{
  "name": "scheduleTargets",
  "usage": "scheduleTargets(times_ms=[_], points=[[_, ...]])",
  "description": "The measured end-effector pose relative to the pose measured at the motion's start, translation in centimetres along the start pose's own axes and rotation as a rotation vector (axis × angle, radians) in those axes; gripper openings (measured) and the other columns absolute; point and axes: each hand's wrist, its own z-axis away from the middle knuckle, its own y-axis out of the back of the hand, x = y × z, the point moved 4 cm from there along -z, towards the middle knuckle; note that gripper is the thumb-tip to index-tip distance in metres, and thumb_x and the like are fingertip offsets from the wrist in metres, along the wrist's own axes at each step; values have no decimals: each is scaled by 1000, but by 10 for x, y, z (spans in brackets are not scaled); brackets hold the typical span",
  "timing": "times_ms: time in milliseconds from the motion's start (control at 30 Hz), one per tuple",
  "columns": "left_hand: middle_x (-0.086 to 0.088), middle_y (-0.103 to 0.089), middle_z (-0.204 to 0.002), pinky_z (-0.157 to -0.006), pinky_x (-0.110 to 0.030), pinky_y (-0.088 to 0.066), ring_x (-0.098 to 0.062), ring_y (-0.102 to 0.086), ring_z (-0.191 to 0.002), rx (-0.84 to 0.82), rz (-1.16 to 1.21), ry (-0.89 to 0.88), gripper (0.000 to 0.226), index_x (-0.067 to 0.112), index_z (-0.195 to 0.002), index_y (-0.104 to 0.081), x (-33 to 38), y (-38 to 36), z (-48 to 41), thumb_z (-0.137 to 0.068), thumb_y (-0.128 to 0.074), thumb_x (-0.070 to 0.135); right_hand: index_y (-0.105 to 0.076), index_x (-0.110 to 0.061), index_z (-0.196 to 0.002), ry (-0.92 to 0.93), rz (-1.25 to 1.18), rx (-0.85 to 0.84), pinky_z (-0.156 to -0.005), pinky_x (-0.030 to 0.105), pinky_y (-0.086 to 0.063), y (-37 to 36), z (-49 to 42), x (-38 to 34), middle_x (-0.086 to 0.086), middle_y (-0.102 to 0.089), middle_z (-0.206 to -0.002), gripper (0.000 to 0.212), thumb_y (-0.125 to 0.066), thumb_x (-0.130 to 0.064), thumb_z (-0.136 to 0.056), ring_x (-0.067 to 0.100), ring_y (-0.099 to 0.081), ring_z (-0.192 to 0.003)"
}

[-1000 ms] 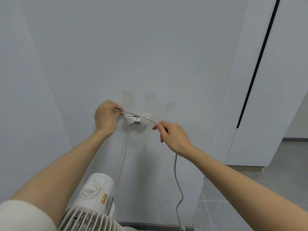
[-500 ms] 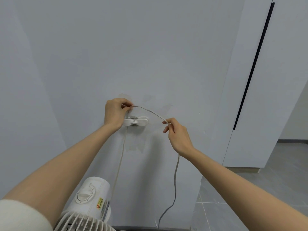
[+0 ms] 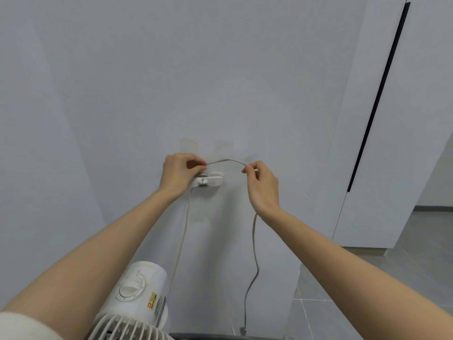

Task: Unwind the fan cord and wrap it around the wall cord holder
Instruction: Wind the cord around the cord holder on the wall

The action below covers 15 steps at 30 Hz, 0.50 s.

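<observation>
Left hand (image 3: 177,174), right hand (image 3: 262,185) pinch cord (image 3: 226,161) at holder's (image 3: 213,180) 12 o'clock; pull taut, loop under toward 6.

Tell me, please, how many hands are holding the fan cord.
2. The left hand pinches the cord above the left end of the wall cord holder; the right hand pinches it to the holder's right, clear of it.

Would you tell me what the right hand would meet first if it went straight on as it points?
The right hand, pinching the fan cord, points up and forward; it would probably meet the wall first, just above and right of the cord holder, though depth is hard to judge.
</observation>
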Motion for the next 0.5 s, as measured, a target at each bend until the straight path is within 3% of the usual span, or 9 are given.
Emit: scheduleTargets(times_ms=[133,233,333,500], points=[[-4,-76,-88,-82,-29,-53,-16,-68,-83,44,-58,-19,13,10,-88,-77,-6,0,12,-78,-70,8,-62,-17,-95,-65,-22,51,-64,34,-42,2,-5,5,-9,-50,-67,20,-44,-27,-95,16,-47,-63],[-7,-75,-93,-81,-34,-52,-22,-67,-89,7,-154,-107,16,11,-92,-76,-5,-6,11,-81,-65,7,-55,-22,-99,-77,-31,94,-57,32,-38,6,-6,12,-4,-45,-59,10,-46,-26,-94,18,-43,-55],[3,-72,-99,-74,-30,-48,-21,-58,-101,-40,-397,-223,20,17,-98,-75,-1,-11,14,-84,-61,15,-55,-24,-94,-65,48,132,-54,27,-37,11,-9,19,-5,-48,-60,6,-50,-26,-93,17,-47,-56],[7,-67,-98,-65,-25,-44,-15,-54,-103,-64,-547,-390,26,24,-102,-73,0,-6,18,-79,-69,35,-59,-22,-86,-91,197,152,-58,28,-42,8,-5,39,-2,-61,-71,8,-53,-23,-91,23,-59,-68]])
